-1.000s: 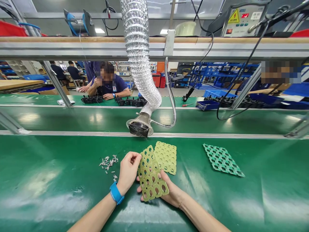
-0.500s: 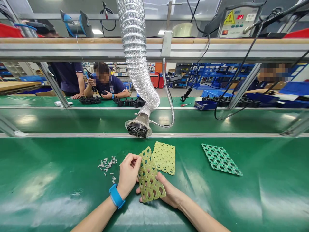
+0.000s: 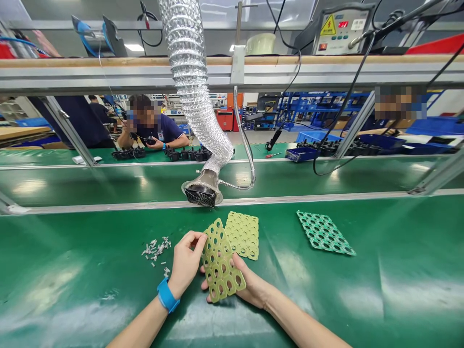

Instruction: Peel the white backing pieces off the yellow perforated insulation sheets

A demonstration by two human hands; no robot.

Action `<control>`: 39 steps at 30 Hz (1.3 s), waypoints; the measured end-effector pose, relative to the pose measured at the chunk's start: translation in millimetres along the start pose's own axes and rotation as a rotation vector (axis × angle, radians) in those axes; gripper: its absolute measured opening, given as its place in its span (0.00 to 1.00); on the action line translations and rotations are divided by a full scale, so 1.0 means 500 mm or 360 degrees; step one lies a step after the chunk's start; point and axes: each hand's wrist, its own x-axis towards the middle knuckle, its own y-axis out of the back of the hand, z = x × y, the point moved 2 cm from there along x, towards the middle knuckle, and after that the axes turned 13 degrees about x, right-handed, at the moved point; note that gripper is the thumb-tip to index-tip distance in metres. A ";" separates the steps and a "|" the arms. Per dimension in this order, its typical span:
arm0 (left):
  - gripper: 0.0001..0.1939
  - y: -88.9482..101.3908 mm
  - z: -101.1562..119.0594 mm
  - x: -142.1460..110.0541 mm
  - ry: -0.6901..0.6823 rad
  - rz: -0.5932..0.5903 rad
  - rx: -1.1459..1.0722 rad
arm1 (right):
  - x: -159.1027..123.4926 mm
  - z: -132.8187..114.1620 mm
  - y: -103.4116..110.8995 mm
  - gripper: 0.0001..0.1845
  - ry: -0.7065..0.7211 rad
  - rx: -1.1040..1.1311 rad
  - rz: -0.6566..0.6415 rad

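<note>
My right hand (image 3: 252, 285) grips a yellow-green circuit board panel (image 3: 222, 276) with rows of round holes. The thumb lies on its front edge and the other fingers wrap behind it. The panel is tilted up above the bench. At its upper left edge my left hand (image 3: 186, 258), with a blue wristband (image 3: 168, 296), is closed in a pinch; whatever is between the fingertips is too small to make out. A second yellow-green panel (image 3: 242, 234) lies flat just behind. Left of my left hand is a scatter of small grey-white parts (image 3: 156, 249).
A green panel with round holes (image 3: 325, 233) lies to the right on the green mat (image 3: 406, 270). A fume extractor nozzle (image 3: 202, 188) hangs over the bench's back rail. Across the bench, a person (image 3: 170, 128) works near black parts (image 3: 188, 153) and a blue bin (image 3: 300, 153).
The whole view has shifted slightly, moving most things a little left. Both hands stay at the held panel, which has turned slightly. The standing person at the far left has leaned or moved.
</note>
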 end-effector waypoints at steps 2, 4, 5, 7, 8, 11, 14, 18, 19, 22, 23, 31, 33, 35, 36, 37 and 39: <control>0.18 0.000 0.001 -0.001 0.0000 0.0002 -0.0002 | 0.000 -0.001 0.001 0.45 -0.0026 -0.0023 -0.0019; 0.18 -0.002 0.000 -0.002 -0.0001 0.0008 -0.0004 | 0.000 -0.001 0.003 0.46 -0.0032 -0.0039 -0.0024; 0.18 -0.003 -0.001 -0.002 0.0000 0.0010 -0.0005 | 0.000 -0.001 0.003 0.46 -0.0028 -0.0041 -0.0020; 0.18 -0.002 -0.002 -0.001 -0.0008 0.0001 -0.0002 | 0.001 -0.002 0.003 0.46 -0.0011 -0.0033 -0.0008; 0.18 0.001 -0.002 0.002 -0.0019 -0.0016 -0.0002 | 0.000 -0.002 0.003 0.46 0.0002 -0.0021 0.0002; 0.17 0.028 -0.002 0.019 -0.0060 -0.0015 -0.0002 | -0.002 -0.008 0.001 0.45 0.0060 0.0042 0.0061; 0.17 0.072 -0.009 0.048 -0.0105 0.0157 0.0131 | -0.004 -0.020 -0.001 0.43 0.0148 0.0105 0.0129; 0.13 0.089 -0.037 0.074 -0.0316 -0.0049 0.0656 | -0.008 -0.043 0.002 0.40 0.0333 0.0230 0.0232; 0.11 0.083 -0.046 0.076 -0.0382 -0.0164 0.0771 | -0.008 -0.048 0.004 0.40 0.0362 0.0265 0.0261; 0.08 0.060 -0.071 0.073 -0.0530 -0.0387 0.0964 | -0.007 -0.056 0.008 0.41 0.0400 0.0341 0.0320; 0.07 0.054 -0.077 0.071 -0.0559 -0.0421 0.0989 | -0.007 -0.057 0.008 0.41 0.0403 0.0356 0.0324; 0.10 0.043 -0.084 0.063 -0.0603 -0.0425 0.1260 | 0.001 -0.052 0.010 0.44 0.0356 0.0389 0.0275; 0.10 0.038 -0.081 0.057 -0.0687 -0.0397 0.1365 | 0.002 -0.053 0.011 0.44 0.0357 0.0393 0.0277; 0.11 0.033 -0.078 0.053 -0.0753 -0.0360 0.1444 | 0.002 -0.055 0.013 0.43 0.0376 0.0399 0.0285; 0.12 0.031 -0.077 0.051 -0.0770 -0.0340 0.1460 | 0.002 -0.056 0.014 0.42 0.0396 0.0407 0.0294; 0.13 0.030 -0.076 0.051 -0.0773 -0.0324 0.1450 | 0.003 -0.058 0.014 0.42 0.0423 0.0419 0.0309; 0.13 0.029 -0.070 0.049 -0.0740 -0.0295 0.1328 | 0.003 -0.061 0.015 0.42 0.0485 0.0457 0.0341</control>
